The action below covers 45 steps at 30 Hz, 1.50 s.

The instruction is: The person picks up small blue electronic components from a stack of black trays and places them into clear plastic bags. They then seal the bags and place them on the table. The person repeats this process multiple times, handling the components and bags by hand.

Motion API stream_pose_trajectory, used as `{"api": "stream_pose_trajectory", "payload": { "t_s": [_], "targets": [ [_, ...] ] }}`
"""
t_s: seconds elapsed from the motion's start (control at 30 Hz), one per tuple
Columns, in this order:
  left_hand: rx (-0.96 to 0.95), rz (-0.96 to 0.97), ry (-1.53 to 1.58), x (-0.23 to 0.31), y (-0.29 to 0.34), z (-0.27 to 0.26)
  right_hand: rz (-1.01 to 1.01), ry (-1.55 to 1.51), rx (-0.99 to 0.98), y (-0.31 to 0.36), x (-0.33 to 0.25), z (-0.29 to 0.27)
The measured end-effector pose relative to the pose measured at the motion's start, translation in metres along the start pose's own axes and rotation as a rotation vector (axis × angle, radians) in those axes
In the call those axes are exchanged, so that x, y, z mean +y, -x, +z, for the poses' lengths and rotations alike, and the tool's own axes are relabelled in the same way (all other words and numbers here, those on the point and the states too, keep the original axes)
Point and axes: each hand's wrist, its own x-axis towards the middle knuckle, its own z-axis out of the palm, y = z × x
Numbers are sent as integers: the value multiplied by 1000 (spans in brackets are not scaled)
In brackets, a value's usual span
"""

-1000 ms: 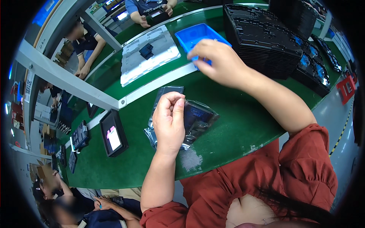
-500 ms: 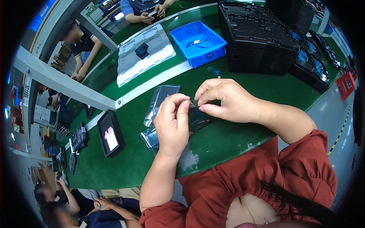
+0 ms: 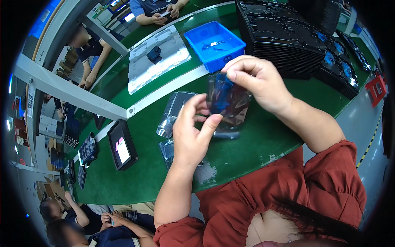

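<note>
in the head view, a dark translucent bag [image 3: 227, 101] is held up above the green counter [image 3: 263, 140], between both hands. its lower edge is pinched by the left hand [image 3: 193, 133], fingers closed on it; its top is gripped by the right hand [image 3: 259, 84], fingers curled shut. a blue bin [image 3: 214, 43] is seen just behind, black trays [image 3: 284, 37] beside it, and more clear bags [image 3: 175, 113] lie flat below.

Beyond my fingertips [image 3: 230, 74] a blue bin [image 3: 214, 43] and stacked black trays [image 3: 284, 37] block the way. Beneath them spare pouches [image 3: 175, 113] lie; bare green table [image 3: 263, 140] to their right offers passage.
</note>
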Motion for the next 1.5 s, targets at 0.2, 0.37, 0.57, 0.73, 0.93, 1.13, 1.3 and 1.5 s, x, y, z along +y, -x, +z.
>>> {"api": "stream_pose_trajectory", "payload": {
  "t_s": [0.2,0.37,0.57,0.73,0.93,1.13,1.3,1.5],
  "targets": [
    [-222,-53,-165,4,-2,-7,-149,306,-269,-1,-5,-6],
    [-349,-39,-279,18,0,-5,-90,83,-82,-5,-17,-14],
    [-185,-150,-118,17,-2,-24,190,38,-143,-24,-1,-52],
    [-179,-252,73,36,-4,-68,327,537,-553,-23,12,-54],
    [-573,-130,-457,26,13,-98,167,1025,-532,-14,19,-39],
    [-613,-69,-844,11,36,-72,23,1053,-524,-6,21,-37],
    [-539,-47,-861,15,47,-66,83,1120,-601,-8,17,-34],
    [-397,-279,-654,4,52,-69,88,1120,-648,-7,15,-30]
  ]
}}
